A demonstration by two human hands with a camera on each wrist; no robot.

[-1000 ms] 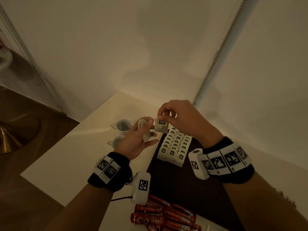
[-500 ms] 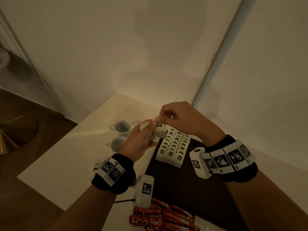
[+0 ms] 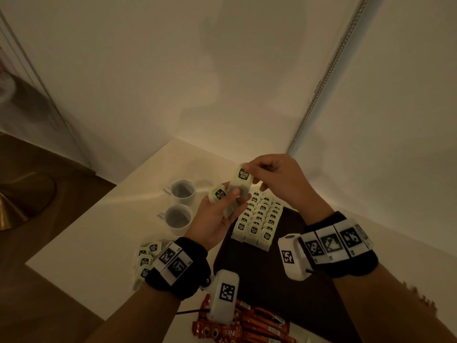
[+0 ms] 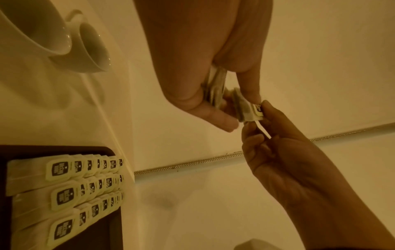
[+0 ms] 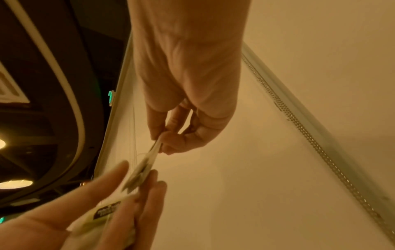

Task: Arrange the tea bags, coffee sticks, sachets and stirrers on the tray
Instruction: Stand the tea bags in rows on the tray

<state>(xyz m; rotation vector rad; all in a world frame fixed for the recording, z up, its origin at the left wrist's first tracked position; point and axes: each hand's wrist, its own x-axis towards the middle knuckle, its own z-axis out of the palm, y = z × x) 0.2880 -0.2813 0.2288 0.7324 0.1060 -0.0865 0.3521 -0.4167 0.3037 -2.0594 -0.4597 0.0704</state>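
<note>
My left hand (image 3: 228, 198) is palm up over the tray's left edge and grips a small stack of pale tea bags (image 3: 218, 194) (image 4: 213, 89). My right hand (image 3: 249, 169) pinches the top of one tea bag (image 3: 241, 181) (image 4: 248, 110) by its black label, and that bag's lower end still lies against the left fingers. In the right wrist view the pinched tea bag (image 5: 153, 148) shows edge-on. Three rows of tea bags (image 3: 259, 219) (image 4: 70, 186) lie on the dark tray (image 3: 267, 273) at its far left corner.
Two white cups (image 3: 183, 191) (image 3: 178, 217) stand on the table left of the tray. Several loose tea bags (image 3: 146, 258) lie by my left wrist. Red coffee sticks (image 3: 249, 328) lie at the near edge. The walls meet close behind the table.
My hands came together. The right hand now holds a tea bag higher, drawn up from the stack that my left hand holds.
</note>
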